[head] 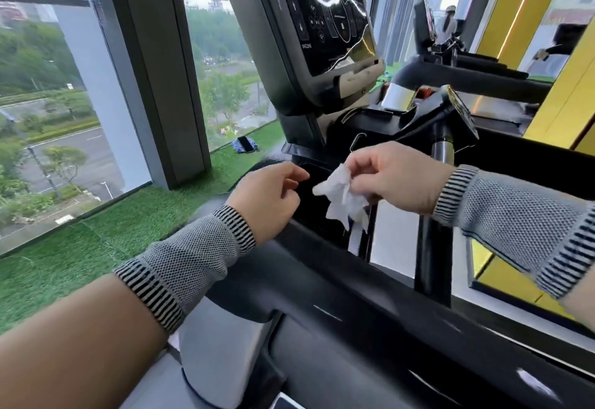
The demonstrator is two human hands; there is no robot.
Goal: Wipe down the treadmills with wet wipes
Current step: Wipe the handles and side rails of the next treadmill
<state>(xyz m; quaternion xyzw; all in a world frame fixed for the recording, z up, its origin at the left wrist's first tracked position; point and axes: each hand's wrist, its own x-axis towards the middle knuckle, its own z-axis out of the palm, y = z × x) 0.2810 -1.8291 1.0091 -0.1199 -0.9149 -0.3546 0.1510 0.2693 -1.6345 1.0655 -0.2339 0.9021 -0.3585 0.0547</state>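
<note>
The right hand (pixel 396 180) pinches a crumpled white wet wipe (pixel 343 201) between thumb and curled fingers, while the left hand (pixel 267 199), at nine o'clock of the wipe and just apart from it, hangs loosely curled with nothing in it. Both hover over the black treadmill handrail (pixel 338 283), whose edge runs toward five o'clock. At twelve o'clock, the tilted black console panel (pixel 325 19) reads "INCLINE" beside its arrow buttons; green artificial turf (pixel 96 247) lies open at nine o'clock.
</note>
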